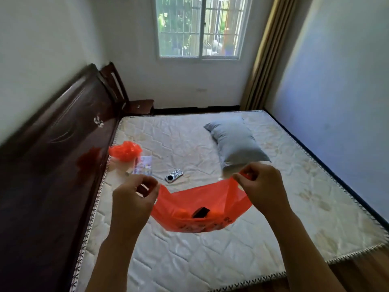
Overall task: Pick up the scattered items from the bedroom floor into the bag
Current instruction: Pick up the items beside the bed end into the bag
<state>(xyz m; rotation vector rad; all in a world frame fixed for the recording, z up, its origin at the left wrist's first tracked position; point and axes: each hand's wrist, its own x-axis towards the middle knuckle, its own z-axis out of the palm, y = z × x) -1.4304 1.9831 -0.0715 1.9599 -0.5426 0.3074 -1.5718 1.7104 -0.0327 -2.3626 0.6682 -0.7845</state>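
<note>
Both hands are up over the bed, each one pinching a handle of the same thin orange plastic bag [202, 207]. The left hand [134, 199] has thumb and fingers curled onto the left handle, the right hand [263, 186] is clenched around the right one, so the bag hangs stretched open between them like a hammock. It's crinkly, see-through-ish plastic with printing low on the front, and one small dark boxy thing [201, 212] sits inside.

Behind it on the quilted cream mattress [210, 260]: one phone [173, 175] in a spotted case, one flat shiny packet [143, 165], and a second orange bag [124, 153], crumpled up by the dark wooden headboard [52, 165]. One soft grey pillow [235, 142] lies partly hidden behind the right hand.
</note>
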